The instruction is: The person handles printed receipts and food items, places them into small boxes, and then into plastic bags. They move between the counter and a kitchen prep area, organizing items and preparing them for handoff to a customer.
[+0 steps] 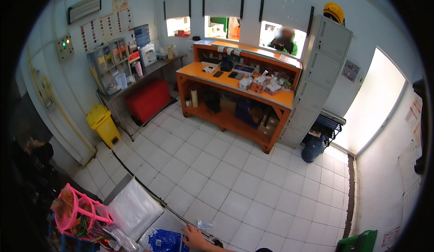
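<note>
My right hand (pixel 194 239) comes in from the lower edge, its fingers spread against the right side of a blue plastic packet (pixel 163 241) with a white label. The packet lies on a steel table (pixel 143 235) at the bottom. Of my left hand only a small sliver seems to show at the lower edge, beside the packet; its fingers are hidden. A stack of clear plastic bags (pixel 135 206) lies just beyond the packet. Left of it stands a pink plastic basket rack (pixel 74 209), with thin wrapped items (pixel 120 237) near its foot.
Across the tiled floor (pixel 217 175) stands an orange counter (pixel 239 89) with tissue packs and phones. A person (pixel 285 44) is behind the right hatch. Grey lockers (pixel 325 66), a yellow bin (pixel 104 123), a red box (pixel 147 100) and a water dispenser (pixel 147 53) line the walls.
</note>
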Tool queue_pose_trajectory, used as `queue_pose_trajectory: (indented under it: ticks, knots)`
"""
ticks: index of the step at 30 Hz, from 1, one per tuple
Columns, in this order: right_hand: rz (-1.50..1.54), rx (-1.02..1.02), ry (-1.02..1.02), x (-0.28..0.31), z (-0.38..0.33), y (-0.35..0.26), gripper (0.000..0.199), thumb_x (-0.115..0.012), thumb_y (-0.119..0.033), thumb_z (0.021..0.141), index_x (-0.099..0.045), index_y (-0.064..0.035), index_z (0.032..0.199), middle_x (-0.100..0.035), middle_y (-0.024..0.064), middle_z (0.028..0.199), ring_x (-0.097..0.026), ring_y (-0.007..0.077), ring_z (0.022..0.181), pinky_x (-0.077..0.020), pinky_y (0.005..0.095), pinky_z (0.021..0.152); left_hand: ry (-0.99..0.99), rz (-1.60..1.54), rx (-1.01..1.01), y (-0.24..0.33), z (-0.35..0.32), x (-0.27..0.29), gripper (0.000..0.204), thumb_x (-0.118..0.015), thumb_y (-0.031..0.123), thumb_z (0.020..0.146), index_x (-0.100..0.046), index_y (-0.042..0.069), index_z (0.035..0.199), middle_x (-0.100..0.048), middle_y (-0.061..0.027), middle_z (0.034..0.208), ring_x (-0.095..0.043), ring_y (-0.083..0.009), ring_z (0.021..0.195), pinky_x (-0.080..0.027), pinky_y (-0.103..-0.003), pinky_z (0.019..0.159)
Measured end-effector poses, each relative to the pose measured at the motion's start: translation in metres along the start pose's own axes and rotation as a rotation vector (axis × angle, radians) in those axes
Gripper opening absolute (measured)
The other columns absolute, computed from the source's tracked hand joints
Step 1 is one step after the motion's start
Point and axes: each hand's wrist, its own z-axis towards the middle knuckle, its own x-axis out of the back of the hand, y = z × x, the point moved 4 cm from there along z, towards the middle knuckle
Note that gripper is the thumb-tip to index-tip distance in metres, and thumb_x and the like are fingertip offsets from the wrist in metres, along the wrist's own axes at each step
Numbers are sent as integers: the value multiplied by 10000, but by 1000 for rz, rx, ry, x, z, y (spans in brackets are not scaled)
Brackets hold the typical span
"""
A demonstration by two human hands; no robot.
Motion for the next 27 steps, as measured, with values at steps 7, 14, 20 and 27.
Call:
queue_pose_trajectory:
  ticks: [7, 14, 20, 27]
  knots:
    - [-291, 135, -155, -2, -43, -16, 409, -636, -216, 870, -543, -75, 1242, -413, 267, 1453, -305, 456, 1454, -394, 634, 1017, 83, 149, -34, -75, -28, -28, 279, -608, 249, 964, -680, -11, 1034, -705, -207, 876, -690, -338, 812, -531, -427, 776]
    - [-165, 295, -200, -4, -36, -42, 355, -626, -190, 876, -553, -58, 1198, -516, 175, 1279, -456, 358, 1278, -393, 502, 986, 44, 25, 51, -161, -62, -64, 328, -598, 315, 968, -682, 0, 932, -680, -167, 743, -665, -343, 719, -507, -474, 695]
    - [1, 479, -363, -28, -10, -54, 268, -623, -157, 869, -561, -80, 1118, -530, 111, 1074, -508, 273, 1087, -391, 407, 924, 67, -286, 231, -206, -69, -100, 448, -542, 386, 1004, -685, 16, 795, -653, -124, 636, -633, -244, 582, -495, -394, 567]
    - [-69, 439, -368, -31, 3, -67, 247, -635, -170, 851, -566, -85, 1073, -538, 95, 1055, -519, 271, 1057, -393, 394, 893, 91, -649, 527, -191, -42, -127, 613, -456, 441, 1052, -637, 43, 621, -603, -78, 525, -547, -193, 404, -440, -333, 413]
